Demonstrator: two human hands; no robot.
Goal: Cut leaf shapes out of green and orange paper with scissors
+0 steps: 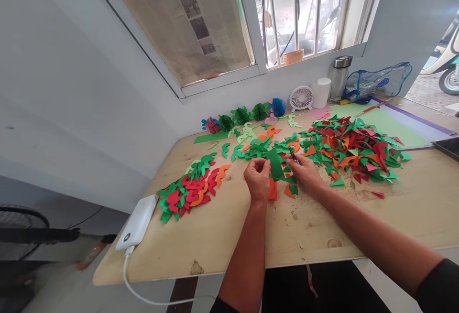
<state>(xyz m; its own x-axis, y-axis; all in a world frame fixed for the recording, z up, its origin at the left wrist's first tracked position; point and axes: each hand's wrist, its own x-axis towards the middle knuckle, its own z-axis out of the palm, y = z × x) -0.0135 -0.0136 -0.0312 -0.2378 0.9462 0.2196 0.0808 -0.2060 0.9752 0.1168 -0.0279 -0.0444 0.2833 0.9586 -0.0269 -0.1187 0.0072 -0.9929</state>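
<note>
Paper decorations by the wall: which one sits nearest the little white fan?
The mostly blue decoration, at the row's right end beside the fan; the green ones and the pink one sit farther left.

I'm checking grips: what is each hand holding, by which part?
Left hand: green paper, by its left edge. Right hand: apparently scissors, by the handles.

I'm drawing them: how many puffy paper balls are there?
5, along the wall, left to right: pink ball, green ball, another green ball, third green ball, blue ball.
</note>
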